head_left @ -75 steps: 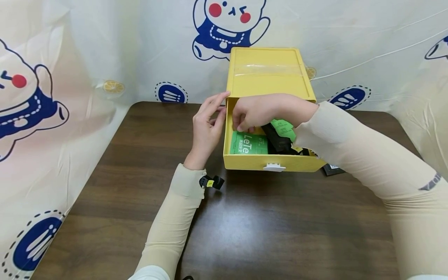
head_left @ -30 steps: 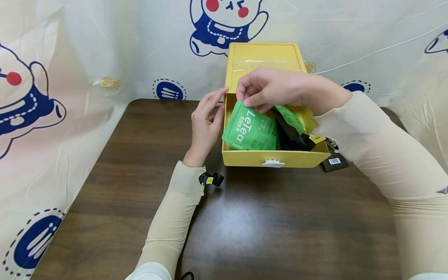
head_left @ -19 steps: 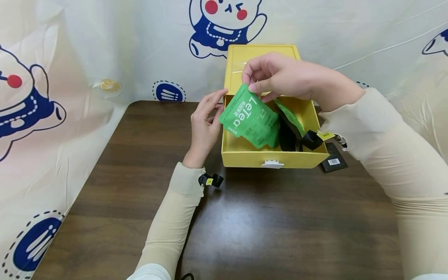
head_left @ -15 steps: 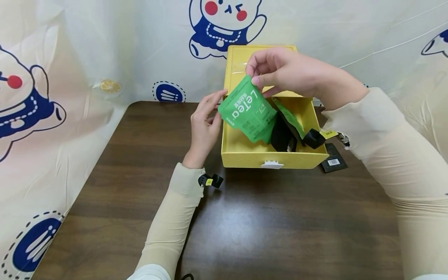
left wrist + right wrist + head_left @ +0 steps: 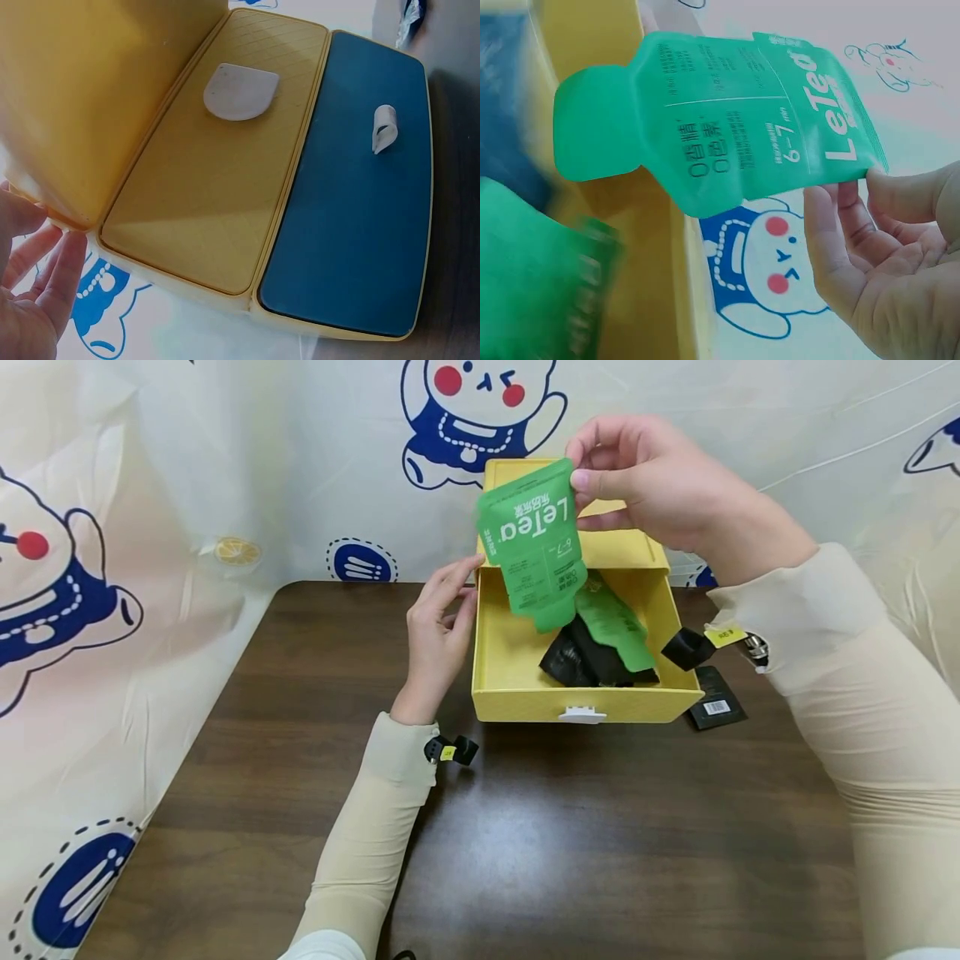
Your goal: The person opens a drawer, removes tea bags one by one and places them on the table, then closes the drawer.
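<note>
At the upper right of the head frame, we see the right hand point(image 5: 652, 485) pinching a green LeTea pouch point(image 5: 536, 539) by one corner between thumb and fingers. The pouch is raised and tilted, in front of the yellow lid point(image 5: 626, 547), with its narrow end pointing down over the yellow box point(image 5: 517, 706) right of centre. Its printed face is towards us in the head view, and in the right wrist view we can read "6–7" on it.

We find the left hand point(image 5: 438, 635) left of the box, its fingers loosely bent, holding nothing, fingertips touching the rim near the lid. Inside the box, a second green pouch point(image 5: 615, 622) lies over crumpled black packaging point(image 5: 570, 656). We see a white clasp point(image 5: 582, 715) on the front wall and, just right of the box, a black packet point(image 5: 716, 702) with a barcode label on the dark wooden table point(image 5: 517, 860).
</note>
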`<control>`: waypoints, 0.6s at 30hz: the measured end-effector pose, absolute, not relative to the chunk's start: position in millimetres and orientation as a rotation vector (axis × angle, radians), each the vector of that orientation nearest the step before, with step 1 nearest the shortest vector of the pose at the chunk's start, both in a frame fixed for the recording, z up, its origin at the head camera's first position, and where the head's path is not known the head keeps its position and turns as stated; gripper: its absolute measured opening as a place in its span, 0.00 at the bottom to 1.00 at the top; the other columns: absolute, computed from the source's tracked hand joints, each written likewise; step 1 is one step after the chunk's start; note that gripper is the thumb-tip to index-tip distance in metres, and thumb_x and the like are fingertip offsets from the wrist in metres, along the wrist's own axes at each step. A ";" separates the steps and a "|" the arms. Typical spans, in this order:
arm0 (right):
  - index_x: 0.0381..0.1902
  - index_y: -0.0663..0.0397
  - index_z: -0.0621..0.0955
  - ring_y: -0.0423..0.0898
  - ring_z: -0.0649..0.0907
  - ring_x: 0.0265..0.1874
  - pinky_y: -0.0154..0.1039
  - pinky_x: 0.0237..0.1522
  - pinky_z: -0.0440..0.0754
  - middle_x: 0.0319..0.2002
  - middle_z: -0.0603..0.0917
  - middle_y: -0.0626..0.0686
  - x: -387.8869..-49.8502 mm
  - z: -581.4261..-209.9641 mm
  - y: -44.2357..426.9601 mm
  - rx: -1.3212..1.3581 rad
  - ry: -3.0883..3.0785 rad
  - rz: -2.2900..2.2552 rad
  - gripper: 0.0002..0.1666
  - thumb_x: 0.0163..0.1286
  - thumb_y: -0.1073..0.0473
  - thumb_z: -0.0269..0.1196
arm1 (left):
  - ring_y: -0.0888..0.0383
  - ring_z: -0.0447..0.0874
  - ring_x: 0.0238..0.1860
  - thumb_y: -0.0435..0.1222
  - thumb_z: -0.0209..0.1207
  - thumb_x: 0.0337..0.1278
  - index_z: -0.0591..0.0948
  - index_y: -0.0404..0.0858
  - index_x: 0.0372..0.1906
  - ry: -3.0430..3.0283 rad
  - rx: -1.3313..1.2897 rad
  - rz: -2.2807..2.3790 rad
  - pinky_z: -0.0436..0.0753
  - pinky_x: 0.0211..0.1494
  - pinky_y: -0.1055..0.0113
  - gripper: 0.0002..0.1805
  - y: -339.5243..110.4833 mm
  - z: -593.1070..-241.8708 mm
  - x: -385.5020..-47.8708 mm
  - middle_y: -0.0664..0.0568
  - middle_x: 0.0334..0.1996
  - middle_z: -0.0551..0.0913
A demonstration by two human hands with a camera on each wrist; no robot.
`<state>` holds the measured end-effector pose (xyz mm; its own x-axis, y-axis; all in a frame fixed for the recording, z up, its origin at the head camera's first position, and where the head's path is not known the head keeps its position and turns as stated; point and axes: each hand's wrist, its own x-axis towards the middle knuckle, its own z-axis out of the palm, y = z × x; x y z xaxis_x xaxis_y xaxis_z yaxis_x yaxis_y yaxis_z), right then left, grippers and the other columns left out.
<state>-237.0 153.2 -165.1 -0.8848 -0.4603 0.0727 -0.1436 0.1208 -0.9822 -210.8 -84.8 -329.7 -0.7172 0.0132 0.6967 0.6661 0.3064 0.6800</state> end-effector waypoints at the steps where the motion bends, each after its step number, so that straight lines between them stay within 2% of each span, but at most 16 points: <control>1: 0.42 0.61 0.75 0.48 0.81 0.38 0.36 0.43 0.89 0.35 0.80 0.53 -237.5 -165.5 155.6 -0.594 2.128 -1.874 0.03 0.73 0.67 0.57 | 0.49 0.87 0.45 0.29 0.56 0.69 0.80 0.36 0.61 -1.993 -0.602 -1.441 0.90 0.42 0.61 0.18 -84.8 -329.7 -210.6 0.40 0.56 0.81; 9: 0.40 0.64 0.76 0.49 0.80 0.31 0.38 0.36 0.89 0.32 0.81 0.56 -243.1 -168.5 179.7 -0.556 1.930 -2.150 0.05 0.68 0.69 0.61 | 0.49 0.87 0.46 0.30 0.56 0.69 0.80 0.37 0.62 -2.021 -0.602 -1.436 0.90 0.43 0.62 0.18 -86.5 -330.3 -209.4 0.40 0.57 0.80; 13: 0.39 0.67 0.76 0.50 0.81 0.28 0.39 0.31 0.88 0.30 0.82 0.58 -245.8 -171.5 199.4 -0.538 1.814 -2.266 0.03 0.68 0.74 0.59 | 0.50 0.87 0.45 0.30 0.56 0.69 0.80 0.38 0.61 -2.014 -0.607 -1.425 0.90 0.42 0.61 0.18 -86.9 -329.5 -210.3 0.40 0.56 0.80; 18: 0.38 0.68 0.76 0.50 0.81 0.27 0.39 0.29 0.89 0.32 0.84 0.59 -245.2 -175.5 227.8 -0.442 1.754 -2.375 0.02 0.69 0.75 0.57 | 0.51 0.87 0.45 0.31 0.56 0.69 0.81 0.38 0.61 -2.014 -0.615 -1.416 0.90 0.41 0.61 0.18 -86.6 -329.1 -212.0 0.41 0.56 0.80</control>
<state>-245.2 227.8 -175.5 -0.9441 -0.2971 0.1428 -0.0490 -0.3018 -0.9521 -212.0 -86.6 -329.1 -0.7157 0.0337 0.6976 0.6679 0.3251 0.6695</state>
